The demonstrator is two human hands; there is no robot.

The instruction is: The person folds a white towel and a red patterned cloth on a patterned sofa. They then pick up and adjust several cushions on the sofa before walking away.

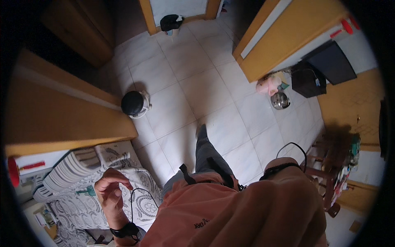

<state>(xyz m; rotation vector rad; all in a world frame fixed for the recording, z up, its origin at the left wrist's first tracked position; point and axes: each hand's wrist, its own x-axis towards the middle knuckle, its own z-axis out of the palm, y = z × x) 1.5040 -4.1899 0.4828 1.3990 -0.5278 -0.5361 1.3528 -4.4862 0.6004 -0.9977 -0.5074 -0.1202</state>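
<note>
My left hand (111,191) is raised at the lower left, over the patterned sofa cover. Its fingers are bent and apart from the thumb, with nothing between them. A black band (125,230) circles that wrist, and a thin black cable (132,203) loops up beside the fingertips. At the lower right, only a small part of my right hand (282,161) shows beyond another black wristband (277,169); its fingers are hidden. A black cable (305,154) arches beside it. Grey trousers and one foot show on the tiled floor (172,105).
A black-topped stool (132,103) stands by the left cabinet. At the right are a pink item (268,85), a shiny metal pot (280,101), a black box (308,80) and a dark screen (334,61). A dark wooden rack (324,173) stands at lower right; a black-covered bin (170,23) is ahead.
</note>
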